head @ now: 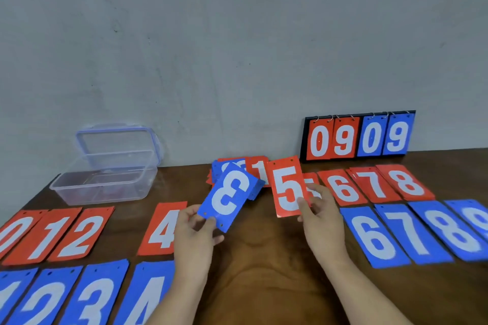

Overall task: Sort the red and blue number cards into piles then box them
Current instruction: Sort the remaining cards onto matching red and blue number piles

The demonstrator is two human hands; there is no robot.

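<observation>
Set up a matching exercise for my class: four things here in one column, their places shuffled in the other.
1 upside-down blue 3 card
2 fully visible red 5 card
3 clear box
4 scoreboard

a table's far left
b in the left hand
c against the wall
d in the right hand

Pairs: 1-b, 2-d, 3-a, 4-c

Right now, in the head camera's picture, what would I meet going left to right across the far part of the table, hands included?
From the left: clear plastic box → blue 3 card, pinched by the left hand → red 5 card, pinched by the right hand → flip scoreboard reading 0909.
</observation>
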